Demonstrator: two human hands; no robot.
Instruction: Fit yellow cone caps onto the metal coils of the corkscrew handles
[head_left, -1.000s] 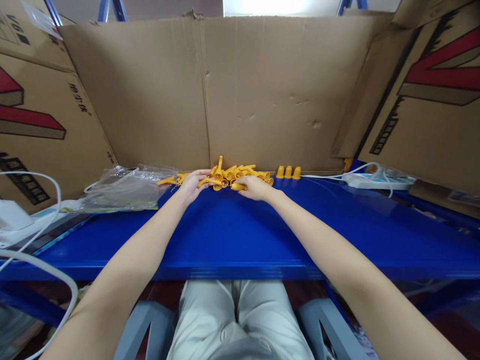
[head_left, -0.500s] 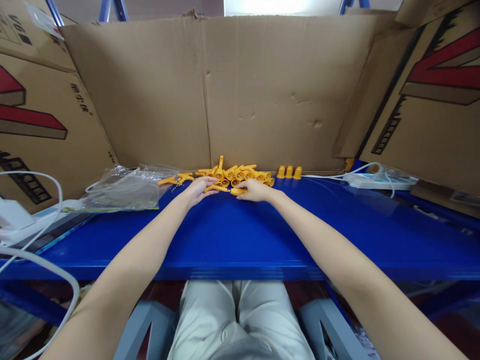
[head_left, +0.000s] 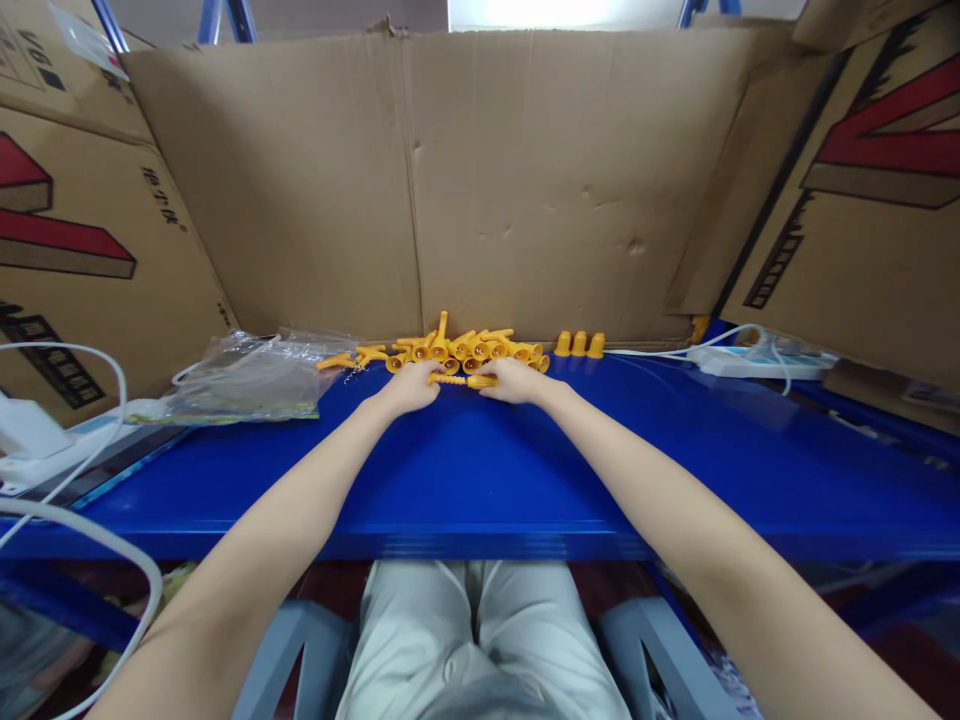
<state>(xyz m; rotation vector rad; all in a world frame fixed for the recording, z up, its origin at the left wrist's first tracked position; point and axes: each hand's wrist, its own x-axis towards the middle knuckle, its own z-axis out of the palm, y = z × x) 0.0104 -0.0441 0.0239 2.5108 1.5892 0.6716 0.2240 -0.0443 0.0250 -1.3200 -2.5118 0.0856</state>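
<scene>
A pile of small yellow plastic parts (head_left: 469, 348) lies at the back of the blue table (head_left: 525, 470), against the cardboard wall. My left hand (head_left: 409, 388) and my right hand (head_left: 514, 381) meet just in front of the pile. Between their closed fingertips is one long yellow part (head_left: 459, 380), held level, the left hand on its thin end and the right hand on its thick end. Three yellow caps (head_left: 578, 345) stand upright in a row to the right of the pile. A few loose yellow pieces (head_left: 352, 356) lie to the left.
A crumpled clear plastic bag (head_left: 247, 378) lies at the left. White cables (head_left: 67, 520) and a white box sit at the far left edge. A white power strip (head_left: 757, 360) with cords lies at the back right. Cardboard walls (head_left: 525, 180) enclose the table.
Both hands have drawn back a little from the pile toward me. They now hold one long yellow part between them, clear of the heap.
</scene>
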